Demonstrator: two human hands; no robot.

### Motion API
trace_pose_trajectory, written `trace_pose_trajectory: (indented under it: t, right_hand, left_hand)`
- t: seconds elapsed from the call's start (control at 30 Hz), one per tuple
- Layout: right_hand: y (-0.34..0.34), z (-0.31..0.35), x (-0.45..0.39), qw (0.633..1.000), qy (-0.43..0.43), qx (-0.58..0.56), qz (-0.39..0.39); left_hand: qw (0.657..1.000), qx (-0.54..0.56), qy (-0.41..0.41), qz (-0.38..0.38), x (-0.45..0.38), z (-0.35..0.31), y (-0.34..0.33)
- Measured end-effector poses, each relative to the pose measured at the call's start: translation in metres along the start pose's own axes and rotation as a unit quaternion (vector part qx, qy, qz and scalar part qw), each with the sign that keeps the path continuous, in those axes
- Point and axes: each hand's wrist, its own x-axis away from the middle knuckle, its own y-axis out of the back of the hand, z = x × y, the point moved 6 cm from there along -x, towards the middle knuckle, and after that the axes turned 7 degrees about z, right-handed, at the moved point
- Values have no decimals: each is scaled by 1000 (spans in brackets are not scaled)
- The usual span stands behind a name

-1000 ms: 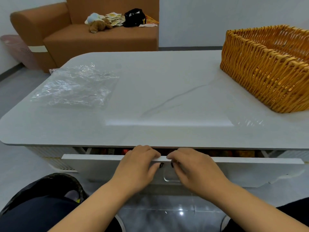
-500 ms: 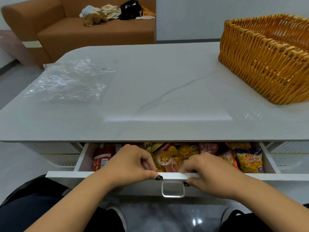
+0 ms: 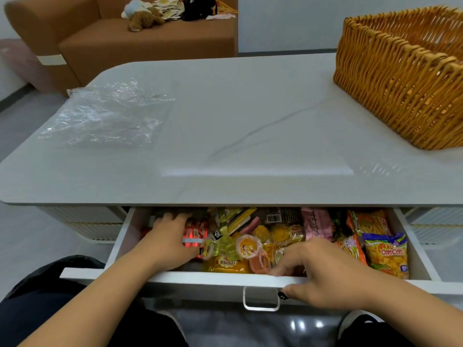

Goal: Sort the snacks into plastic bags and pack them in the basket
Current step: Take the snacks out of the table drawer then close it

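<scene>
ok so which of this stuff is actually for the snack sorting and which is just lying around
For the job:
- snacks in the open drawer
- clear plastic bags on the table
- wicker basket
- left hand, right hand

Just lying about:
- sofa
- plush toy
- black bag
- papers

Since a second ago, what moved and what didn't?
The drawer slid out toward the person, exposing the snacks. The left hand let go of the front edge and reached in onto the red packet. The right hand stays on the edge. Plastic bags and basket unmoved on the table.
</scene>
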Motion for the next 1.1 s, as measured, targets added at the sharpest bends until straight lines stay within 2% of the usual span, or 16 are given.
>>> trace_pose_trajectory:
  t: [0.1, 0.17, 0.4, 0.5, 0.6, 0.67, 0.77, 0.87, 0.97, 1.1]
  right_hand:
    - [-5, 1, 2, 1000, 7, -12, 17]
    - [-9, 1, 3, 999, 15, -22, 32]
    - [-25, 1, 4, 995, 24, -54, 85]
    - [-23, -1, 1, 987, 25, -107, 116]
    - [-19, -4, -6, 977, 7, -178, 113]
    - [-16, -9, -14, 986, -9, -148, 81]
    - [-17, -19, -27, 996, -54, -42, 50]
    - [-30, -23, -44, 993, -87, 7, 74]
    - [-44, -10, -66, 992, -79, 45, 91]
    - [-70, 6, -89, 982, -72, 127, 122]
  left_hand:
    - [995, -47, 40, 80, -4, 10, -15]
    - [989, -86, 57, 106, -4, 13, -19]
    - [982, -117, 77, 128, -10, 16, -31]
    - [976, -168, 89, 105, -14, 15, -34]
    - [971, -191, 99, 105, -15, 16, -38]
    - [969, -190, 105, 114, -14, 20, -38]
    - [966, -194, 101, 140, -12, 26, -37]
    - [959, -180, 112, 188, -6, 31, -35]
    - [954, -170, 120, 216, 0, 33, -36]
    - [964, -164, 97, 185, -1, 29, -35]
